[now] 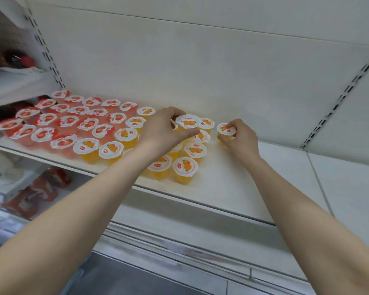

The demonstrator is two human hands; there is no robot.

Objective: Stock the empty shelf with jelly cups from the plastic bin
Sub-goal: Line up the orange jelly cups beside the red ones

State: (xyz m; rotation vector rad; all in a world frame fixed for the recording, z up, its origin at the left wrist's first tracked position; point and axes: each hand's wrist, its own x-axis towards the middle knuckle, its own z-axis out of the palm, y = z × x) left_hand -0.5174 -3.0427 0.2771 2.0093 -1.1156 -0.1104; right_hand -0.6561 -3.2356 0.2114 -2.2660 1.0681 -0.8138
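Both hands pinch orange jelly cups: the left hand (160, 128) grips one (187, 122), the right hand (238, 137) another (226, 129). Left of them, filled rows of cups cover the shelf (232, 184); rightward it lies bare, roughly half unstocked.

Nineteen red jelly cups (63, 141) and about thirteen orange jelly cups (185, 165).

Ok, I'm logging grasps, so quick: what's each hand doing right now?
Left hand: grips an orange jelly cup, fingers curled round its rim.
Right hand: pinches the end cup at the row's right.
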